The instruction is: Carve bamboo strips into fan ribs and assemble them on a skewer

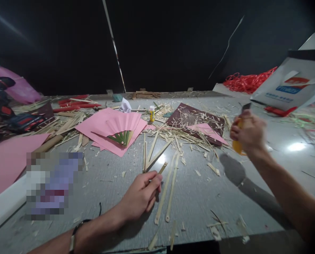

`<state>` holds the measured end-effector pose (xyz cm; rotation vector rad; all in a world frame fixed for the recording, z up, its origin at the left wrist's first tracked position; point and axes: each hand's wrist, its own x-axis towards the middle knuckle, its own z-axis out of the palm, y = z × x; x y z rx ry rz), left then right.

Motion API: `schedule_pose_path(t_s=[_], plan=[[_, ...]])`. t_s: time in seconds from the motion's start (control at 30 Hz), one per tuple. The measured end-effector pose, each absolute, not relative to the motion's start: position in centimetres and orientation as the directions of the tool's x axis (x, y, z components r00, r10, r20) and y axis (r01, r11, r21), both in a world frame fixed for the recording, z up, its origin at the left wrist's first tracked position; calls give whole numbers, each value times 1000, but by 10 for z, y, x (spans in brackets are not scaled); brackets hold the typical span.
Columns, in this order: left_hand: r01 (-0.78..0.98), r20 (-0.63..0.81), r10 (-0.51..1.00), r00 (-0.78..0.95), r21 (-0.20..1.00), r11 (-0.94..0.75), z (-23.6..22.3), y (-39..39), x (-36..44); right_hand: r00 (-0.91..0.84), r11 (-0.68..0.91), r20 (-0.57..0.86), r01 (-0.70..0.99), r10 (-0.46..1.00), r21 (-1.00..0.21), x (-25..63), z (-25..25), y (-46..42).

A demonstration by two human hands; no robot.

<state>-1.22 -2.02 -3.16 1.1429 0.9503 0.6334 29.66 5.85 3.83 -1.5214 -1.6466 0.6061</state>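
Near the front middle of the table, my left hand pinches a short bamboo strip with a small hole near its tip. Two long thin bamboo strips, each with a hole at the near end, lie just right of it. Several more strips spread out beyond my fingers. Raised above the table on the right, my right hand grips a yellow utility knife, its dark blade pointing up. A pink folding fan with green ribs lies on pink paper beyond my left hand.
A glue stick stands mid-table. Shavings cover a dark brown board. At the left are a power drill, pink sheets and a pixelated patch. A white bag and red string sit back right; a dark wall rises behind.
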Motion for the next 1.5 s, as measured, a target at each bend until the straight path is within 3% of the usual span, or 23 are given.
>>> schedule_pose_path(t_s=[0.1,0.2,0.3,0.4,0.63,0.8,1.0,1.13,1.4,1.5], plan=[[33,-330,807,491,932,360,-29,-22,-12,54,95,134,458,989,-884,310,36,54],[-10,-353,796,491,912,410,-28,-21,-10,-212,-37,-121,365,970,-930,278,13,28],[-11,-367,791,490,904,427,-28,-20,-11,-583,-204,-345,295,736,-934,235,0,7],[-1,-366,787,498,907,422,-30,-21,-12,-667,-295,-402,273,628,-915,211,-1,2],[-45,-373,770,518,887,460,-30,-21,-14,-680,-459,-448,181,581,-870,206,-14,13],[-93,-353,787,507,885,457,-29,-14,-11,-495,-278,-388,282,778,-918,205,-17,10],[-109,-339,799,497,889,445,-30,-11,-8,-471,-80,-281,402,836,-912,203,-13,11],[-116,-323,789,522,890,441,-30,-12,-11,-429,-29,-210,391,879,-920,199,-14,7],[11,-338,652,679,892,451,-23,-13,-19,-622,-223,-303,205,722,-953,207,-29,4],[41,-324,674,664,916,400,-21,-17,-15,-652,-304,-346,181,675,-935,204,-31,0]])
